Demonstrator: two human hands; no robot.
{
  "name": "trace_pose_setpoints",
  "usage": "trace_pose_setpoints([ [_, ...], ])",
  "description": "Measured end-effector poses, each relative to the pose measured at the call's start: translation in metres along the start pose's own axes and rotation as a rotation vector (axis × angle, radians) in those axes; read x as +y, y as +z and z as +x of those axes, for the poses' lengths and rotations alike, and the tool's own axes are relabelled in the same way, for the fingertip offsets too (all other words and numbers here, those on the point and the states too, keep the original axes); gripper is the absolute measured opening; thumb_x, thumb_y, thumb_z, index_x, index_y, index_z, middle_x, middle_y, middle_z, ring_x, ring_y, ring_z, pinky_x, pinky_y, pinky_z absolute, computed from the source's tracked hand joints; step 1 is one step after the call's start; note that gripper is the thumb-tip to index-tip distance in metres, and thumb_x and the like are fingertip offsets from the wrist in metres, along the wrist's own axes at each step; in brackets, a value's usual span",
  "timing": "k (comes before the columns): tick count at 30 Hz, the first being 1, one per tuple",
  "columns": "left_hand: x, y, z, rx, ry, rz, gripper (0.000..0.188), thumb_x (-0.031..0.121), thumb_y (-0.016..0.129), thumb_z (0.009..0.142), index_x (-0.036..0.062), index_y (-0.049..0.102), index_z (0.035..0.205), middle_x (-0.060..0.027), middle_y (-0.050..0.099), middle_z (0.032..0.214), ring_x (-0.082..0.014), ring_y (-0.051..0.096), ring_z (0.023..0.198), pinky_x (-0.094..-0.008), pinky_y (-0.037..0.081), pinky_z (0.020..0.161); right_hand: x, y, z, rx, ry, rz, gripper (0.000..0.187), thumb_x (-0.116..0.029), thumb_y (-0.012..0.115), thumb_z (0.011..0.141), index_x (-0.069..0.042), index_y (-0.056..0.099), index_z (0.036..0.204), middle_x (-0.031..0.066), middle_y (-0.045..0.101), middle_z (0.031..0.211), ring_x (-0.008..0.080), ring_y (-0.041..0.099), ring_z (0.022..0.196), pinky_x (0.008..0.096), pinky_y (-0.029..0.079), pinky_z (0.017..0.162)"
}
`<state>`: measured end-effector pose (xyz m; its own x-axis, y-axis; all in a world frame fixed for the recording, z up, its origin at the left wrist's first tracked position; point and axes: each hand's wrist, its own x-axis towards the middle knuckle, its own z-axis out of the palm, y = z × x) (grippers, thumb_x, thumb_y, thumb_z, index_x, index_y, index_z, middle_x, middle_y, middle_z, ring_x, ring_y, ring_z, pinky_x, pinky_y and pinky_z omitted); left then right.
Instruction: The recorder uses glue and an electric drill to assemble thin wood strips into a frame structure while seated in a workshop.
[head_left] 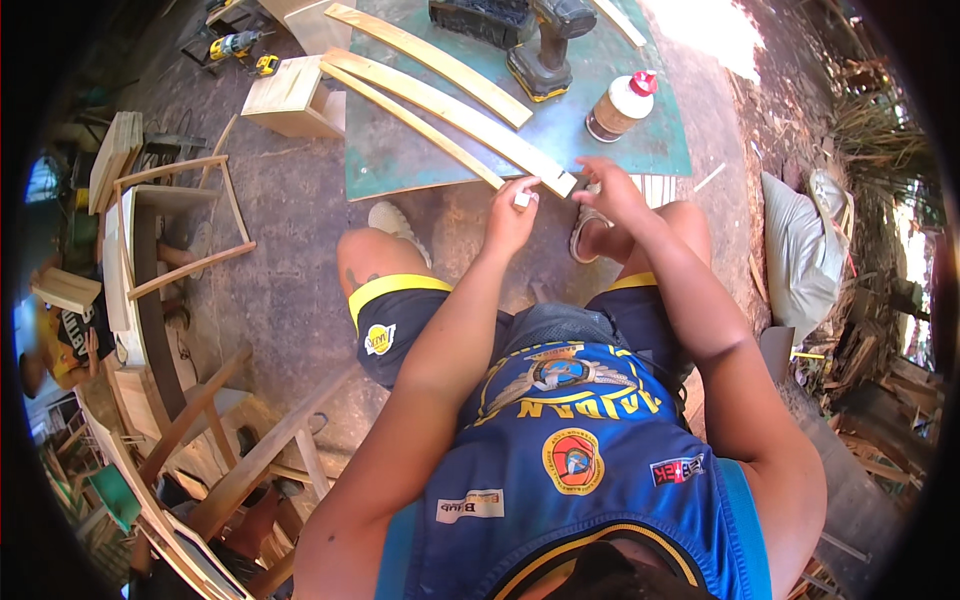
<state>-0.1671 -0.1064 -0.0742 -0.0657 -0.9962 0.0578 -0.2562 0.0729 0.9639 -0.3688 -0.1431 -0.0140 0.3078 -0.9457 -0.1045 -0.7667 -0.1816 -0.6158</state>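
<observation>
My left hand (511,212) is closed around the near end of a narrow wooden strip (415,127), whose pale cut end pokes out between the fingers. Beside it a wider wooden strip (460,112) lies at a slant over the green tabletop (375,170), its near end jutting past the front edge. My right hand (612,192) is at that end, thumb and fingers apart. A small dark patch shows between them, too small to make out. A third wooden strip (430,62) lies farther back on the table.
A glue bottle with a red cap (622,105) and a cordless drill (547,45) stand on the table, near a black tray (480,20). A wooden box (290,97) adjoins its left side. Wooden frames (190,225) stand left, near another person (70,340). A pale sack (802,250) lies right.
</observation>
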Motion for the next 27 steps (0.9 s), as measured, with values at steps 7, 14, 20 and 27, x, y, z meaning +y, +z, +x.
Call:
trace_pose_setpoints([
  [7,0.006,-0.003,0.005,0.051,0.132,-0.017,0.038,0.002,0.058,0.081,0.0055,0.062,0.119,-0.0157,0.054,0.13,-0.027,0.052,0.12,-0.0346,0.039,0.101,-0.013,-0.028,0.069,0.191,0.095,0.622,0.059,-0.011,0.063,0.083,0.004,0.039,0.135,0.0183,0.057,0.119,0.0222,0.057,0.109,0.0305,0.047,0.088],
  [14,-0.006,-0.002,0.014,-0.043,0.113,0.059,0.057,-0.001,0.057,0.078,0.0055,0.048,0.134,-0.016,0.04,0.144,-0.028,0.032,0.137,-0.034,0.026,0.112,-0.018,-0.017,0.188,0.579,0.011,0.573,0.072,-0.03,0.082,0.067,0.002,0.052,0.124,0.0153,0.061,0.115,0.0225,0.059,0.105,0.0332,0.044,0.092],
  [20,-0.01,-0.002,0.013,-0.02,0.144,0.09,0.061,-0.002,0.058,0.076,0.0056,0.046,0.135,-0.0138,0.042,0.142,-0.0266,0.034,0.136,-0.0329,0.029,0.111,-0.04,-0.042,0.225,0.474,0.041,0.667,0.023,-0.017,0.073,0.079,-0.006,0.064,0.096,0.0017,0.064,0.081,0.0125,0.06,0.072,0.0297,0.047,0.068],
  [27,-0.01,-0.003,0.016,-0.034,0.114,0.142,0.061,-0.002,0.059,0.075,0.0047,0.046,0.135,-0.0136,0.045,0.14,-0.0271,0.035,0.135,-0.0336,0.031,0.111,-0.143,-0.145,0.149,0.541,-0.322,0.553,0.02,-0.023,0.063,0.087,-0.004,0.062,0.09,0.0003,0.06,0.07,0.0094,0.056,0.069,0.0253,0.043,0.066],
])
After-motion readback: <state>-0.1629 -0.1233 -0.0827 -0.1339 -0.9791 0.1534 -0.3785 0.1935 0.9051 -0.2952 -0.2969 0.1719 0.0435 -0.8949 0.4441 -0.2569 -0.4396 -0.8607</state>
